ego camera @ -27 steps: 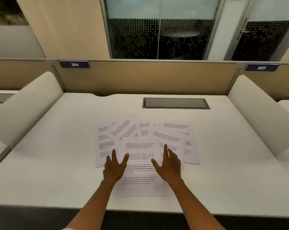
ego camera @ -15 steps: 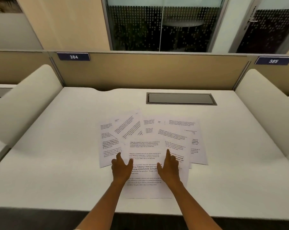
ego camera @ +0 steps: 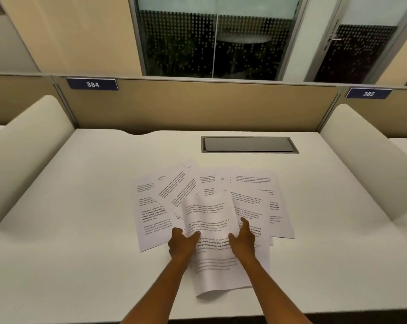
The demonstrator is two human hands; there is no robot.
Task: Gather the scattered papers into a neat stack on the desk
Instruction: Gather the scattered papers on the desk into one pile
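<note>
Half a second ago both palms lay flat on the papers [ego camera: 151, 213] fanned across the desk [ego camera: 69, 230]. Now the left hand [ego camera: 182, 243] and right hand [ego camera: 243, 239] have closed on the nearest sheet [ego camera: 209, 220], bowing it upward between them; gathering has probably just begun.

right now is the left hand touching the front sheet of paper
Touching. The head view shows the left hand gripping the left edge of the front sheet, thumb lying across its printed face, and the sheet bows upward between both hands.
</note>
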